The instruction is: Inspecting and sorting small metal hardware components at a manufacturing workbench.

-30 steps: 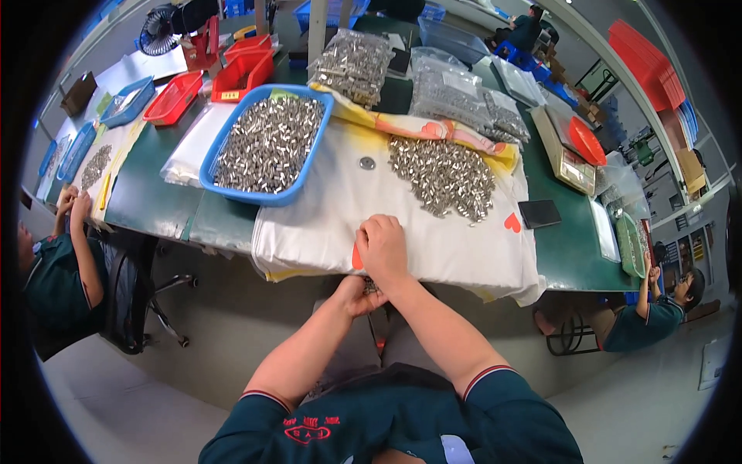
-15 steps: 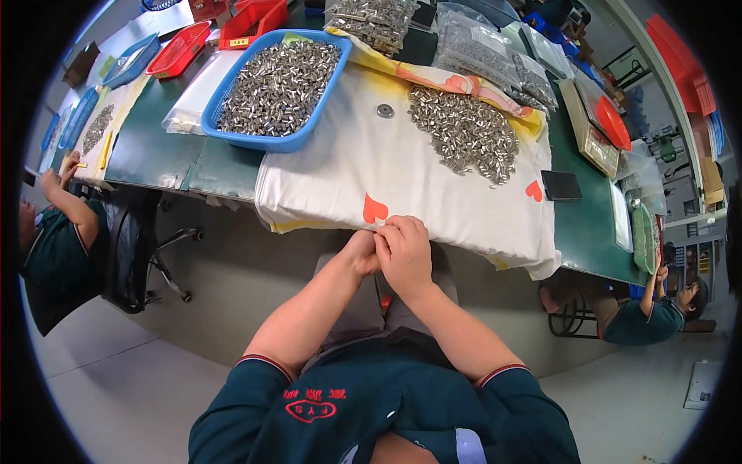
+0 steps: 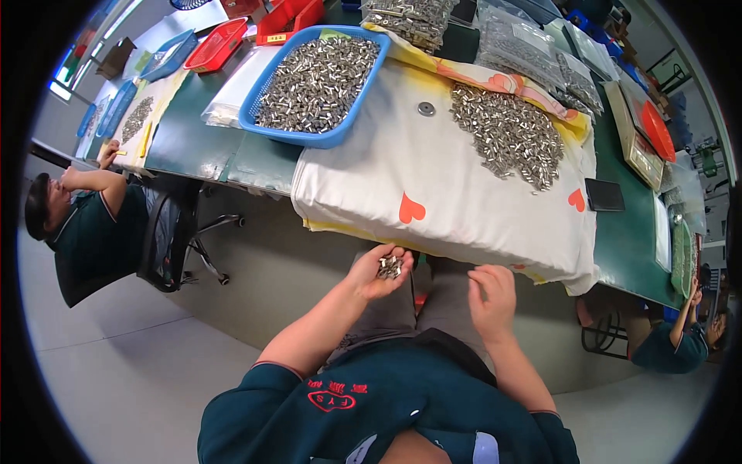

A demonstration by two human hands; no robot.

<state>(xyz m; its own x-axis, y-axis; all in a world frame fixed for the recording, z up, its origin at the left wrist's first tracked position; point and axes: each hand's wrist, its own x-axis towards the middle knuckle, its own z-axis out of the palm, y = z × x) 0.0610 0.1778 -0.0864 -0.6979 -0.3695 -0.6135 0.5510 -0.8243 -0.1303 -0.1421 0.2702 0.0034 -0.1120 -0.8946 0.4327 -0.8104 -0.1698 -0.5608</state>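
Observation:
My left hand [image 3: 369, 277] is palm up in front of the table edge, fingers cupped around several small metal cylinders [image 3: 390, 267]. My right hand [image 3: 493, 300] is apart from it to the right, over my lap, its fingers loosely bent with a gap to the thumb; I see nothing in it. On the white cloth [image 3: 348, 185] with red hearts, a loose pile of similar metal cylinders [image 3: 510, 143] lies to the right. Farther left stands a blue plastic basket [image 3: 309, 141] heaped with more of them. A round grey metal disc [image 3: 426, 108] lies between basket and pile.
Plastic bags of metal parts [image 3: 518, 50] lie at the back. A black flat object [image 3: 604, 195] and a scale with a red pan [image 3: 658, 131] are to the right. Red trays [image 3: 216, 46] stand far left. One person [image 3: 100, 224] sits at left, another [image 3: 671, 340] at far right.
My hands were together at the cloth's edge and have come apart. The left has turned palm up, showing the metal cylinders; the right has moved rightward. The whole view has shifted.

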